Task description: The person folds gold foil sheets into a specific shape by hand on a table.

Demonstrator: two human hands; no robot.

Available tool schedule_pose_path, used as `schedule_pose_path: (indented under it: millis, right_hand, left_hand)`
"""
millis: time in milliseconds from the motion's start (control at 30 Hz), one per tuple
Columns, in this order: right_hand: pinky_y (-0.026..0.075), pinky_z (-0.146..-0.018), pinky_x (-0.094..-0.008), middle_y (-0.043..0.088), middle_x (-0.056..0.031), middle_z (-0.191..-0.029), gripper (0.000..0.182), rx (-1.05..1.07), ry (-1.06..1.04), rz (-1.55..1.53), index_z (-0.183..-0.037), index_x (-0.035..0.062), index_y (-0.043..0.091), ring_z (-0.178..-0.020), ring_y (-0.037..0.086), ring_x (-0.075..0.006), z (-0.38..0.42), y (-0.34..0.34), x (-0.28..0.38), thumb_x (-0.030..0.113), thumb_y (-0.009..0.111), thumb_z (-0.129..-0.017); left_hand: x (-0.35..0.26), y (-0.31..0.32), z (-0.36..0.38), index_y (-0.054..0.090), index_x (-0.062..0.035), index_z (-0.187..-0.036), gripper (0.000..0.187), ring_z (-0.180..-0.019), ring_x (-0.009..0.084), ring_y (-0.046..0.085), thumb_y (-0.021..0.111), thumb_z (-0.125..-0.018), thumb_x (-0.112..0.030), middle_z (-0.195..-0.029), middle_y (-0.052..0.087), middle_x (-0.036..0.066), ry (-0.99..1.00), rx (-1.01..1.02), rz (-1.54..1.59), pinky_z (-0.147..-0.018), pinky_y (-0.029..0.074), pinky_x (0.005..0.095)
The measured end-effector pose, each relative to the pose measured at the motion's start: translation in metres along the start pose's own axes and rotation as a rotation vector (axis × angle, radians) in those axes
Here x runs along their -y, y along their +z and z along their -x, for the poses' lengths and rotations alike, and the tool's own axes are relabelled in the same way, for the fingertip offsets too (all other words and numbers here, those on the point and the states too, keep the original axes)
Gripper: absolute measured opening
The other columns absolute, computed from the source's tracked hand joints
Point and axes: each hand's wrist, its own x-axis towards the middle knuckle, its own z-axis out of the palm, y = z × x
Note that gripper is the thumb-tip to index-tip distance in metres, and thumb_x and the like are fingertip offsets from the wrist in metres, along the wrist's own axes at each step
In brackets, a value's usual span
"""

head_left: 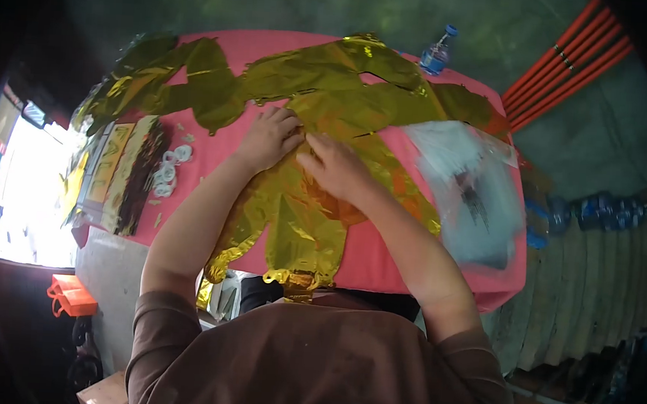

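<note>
Flat, deflated gold foil balloons (306, 238) spread over the pink-covered table. My left hand (272, 138) lies on the foil near the middle, its fingers curled and closed on the balloon. Against it, my right hand (333, 165) pinches at the same spot, thumb and forefinger close to the left fingertips. What exactly lies between the fingertips is too small to see. Toward my body, the lower lobes of the foil reach the near table edge. More joined gold foil (212, 84) stretches across the far side.
White ribbon rolls (166, 174) and a lettered box or pack (118, 171) sit on the left. Clear plastic bags (479, 204) cover the right side of the pink tablecloth (397, 273). A water bottle (436, 53) stands at the far edge. Orange poles (561, 68) lean beyond.
</note>
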Motion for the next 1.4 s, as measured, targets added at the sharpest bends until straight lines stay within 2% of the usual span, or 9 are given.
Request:
schedule_pose_path:
  millis: [67, 100, 167, 233, 400, 833, 1200, 1267, 1400]
  right_hand:
    - [0.045, -0.085, -0.0453, 0.058, -0.0212, -0.109, 0.04, 0.102, 0.122, -0.232, -0.105, 0.0051, 0.058, -0.102, 0.055, -0.0371, -0.015, -0.04, -0.007, 0.04, 0.052, -0.086]
    - [0.047, -0.069, -0.0463, 0.061, -0.0214, -0.088, 0.03, -0.122, 0.077, -0.232, -0.086, 0.003, 0.059, -0.083, 0.058, -0.0402, -0.016, -0.045, -0.019, 0.032, 0.055, -0.084]
    - [0.047, -0.083, -0.0397, 0.062, -0.0185, -0.107, 0.04, -0.077, 0.158, -0.034, -0.114, 0.0042, 0.059, -0.096, 0.06, -0.0341, -0.031, -0.067, -0.052, 0.029, 0.059, -0.084]
    - [0.047, -0.083, -0.0418, 0.062, -0.0183, -0.106, 0.038, -0.18, 0.177, 0.164, -0.11, 0.0043, 0.06, -0.097, 0.059, -0.0342, -0.036, -0.073, -0.097, 0.027, 0.062, -0.08]
    - [0.048, -0.081, -0.0441, 0.063, -0.0157, -0.101, 0.031, 0.16, 0.258, 0.424, -0.1, 0.0042, 0.059, -0.095, 0.059, -0.0346, -0.033, -0.083, -0.14, 0.026, 0.06, -0.078]
    - [0.049, -0.074, -0.0459, 0.065, -0.0161, -0.089, 0.017, 0.006, 0.27, 0.465, -0.082, 0.004, 0.064, -0.086, 0.062, -0.0349, -0.051, -0.064, -0.157, 0.02, 0.059, -0.077]
    - [0.047, -0.064, -0.0464, 0.063, -0.0193, -0.079, 0.024, -0.628, 0.386, 0.232, -0.082, 0.0034, 0.063, -0.078, 0.061, -0.0375, -0.046, -0.189, -0.199, 0.026, 0.055, -0.084]
    - [0.048, -0.064, -0.0455, 0.063, -0.019, -0.076, 0.025, -0.614, 0.334, 0.171, -0.079, 0.0036, 0.065, -0.075, 0.061, -0.0366, -0.044, -0.177, -0.2, 0.027, 0.057, -0.084]
    - [0.047, -0.064, -0.0388, 0.063, -0.0186, -0.078, 0.028, 0.018, 0.31, 0.323, -0.089, 0.0009, 0.064, -0.075, 0.063, -0.0321, -0.04, -0.129, -0.163, 0.027, 0.064, -0.078]
  left_hand:
    - [0.0, -0.001, 0.002, 0.059, -0.0101, -0.104, 0.029, -0.103, 0.0269, 0.048, 0.06, -0.081, -0.027, -0.107, 0.055, 0.005, -0.007, 0.025, -0.003, -0.086, 0.039, 0.0392]
    - [-0.001, -0.001, 0.0, 0.059, -0.0103, -0.105, 0.03, -0.103, 0.0267, 0.048, 0.06, -0.081, -0.028, -0.107, 0.055, 0.005, -0.018, 0.048, -0.02, -0.087, 0.039, 0.039]
    - [-0.003, -0.003, -0.003, 0.058, -0.0103, -0.106, 0.03, -0.103, 0.0265, 0.048, 0.06, -0.081, -0.028, -0.108, 0.055, 0.005, -0.011, 0.061, -0.023, -0.087, 0.039, 0.039]
    - [-0.002, -0.006, -0.001, 0.058, -0.0103, -0.107, 0.031, -0.104, 0.0263, 0.048, 0.06, -0.082, -0.028, -0.109, 0.055, 0.005, -0.016, 0.071, -0.038, -0.087, 0.038, 0.0389]
    - [-0.003, -0.005, -0.001, 0.057, -0.0097, -0.106, 0.03, -0.105, 0.0253, 0.048, 0.059, -0.082, -0.028, -0.108, 0.055, 0.005, -0.017, 0.068, -0.051, -0.088, 0.038, 0.0389]
    - [-0.004, -0.007, -0.003, 0.056, -0.0106, -0.106, 0.03, -0.105, 0.0251, 0.047, 0.059, -0.082, -0.028, -0.11, 0.054, 0.004, -0.02, 0.093, -0.06, -0.087, 0.038, 0.0383]
    - [-0.003, -0.007, -0.002, 0.057, -0.0091, -0.107, 0.03, -0.106, 0.0261, 0.047, 0.059, -0.083, -0.026, -0.111, 0.053, 0.006, -0.044, 0.118, -0.014, -0.091, 0.037, 0.0384]
    - [-0.004, -0.007, -0.001, 0.057, -0.0091, -0.107, 0.03, -0.106, 0.0261, 0.047, 0.059, -0.083, -0.026, -0.111, 0.053, 0.006, -0.049, 0.113, -0.011, -0.091, 0.037, 0.0382]
    - [-0.003, -0.005, -0.001, 0.057, -0.0099, -0.104, 0.028, -0.105, 0.0255, 0.048, 0.06, -0.082, -0.027, -0.108, 0.055, 0.005, -0.034, 0.079, -0.022, -0.09, 0.037, 0.0384]
